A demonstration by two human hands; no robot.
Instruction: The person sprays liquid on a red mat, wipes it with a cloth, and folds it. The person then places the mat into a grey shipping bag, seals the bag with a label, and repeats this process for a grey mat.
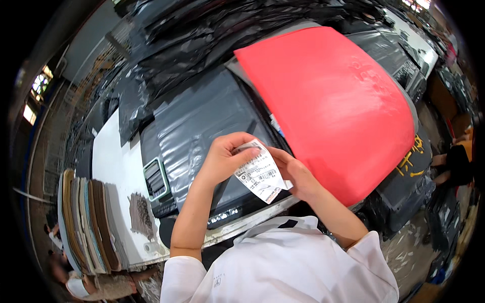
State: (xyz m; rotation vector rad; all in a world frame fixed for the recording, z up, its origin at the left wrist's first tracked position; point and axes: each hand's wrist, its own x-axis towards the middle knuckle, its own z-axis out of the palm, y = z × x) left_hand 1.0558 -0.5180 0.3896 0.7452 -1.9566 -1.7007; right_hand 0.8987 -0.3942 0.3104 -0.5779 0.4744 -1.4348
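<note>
A white printed paper label (262, 177) is held up in front of me, over a black plastic-wrapped package (194, 113). My left hand (227, 157) pinches its upper left part, the thumb lying on the printed face. At its right edge my right hand (299, 177) has curled fingers around the paper, and a corner bends toward the palm; the label partly hides those fingertips. To the right of the hands a large red mat (333, 111) lies flat, with an embossed pattern near its far right side.
On the white table (112, 151) stand a green-rimmed box (155, 179) of dark strips, a grey bundle (142, 214) and folded mats (93, 222). Black plastic bags (192, 45) are heaped behind. Another person (83, 283) is at lower left; a person's arm (442, 169) shows at right.
</note>
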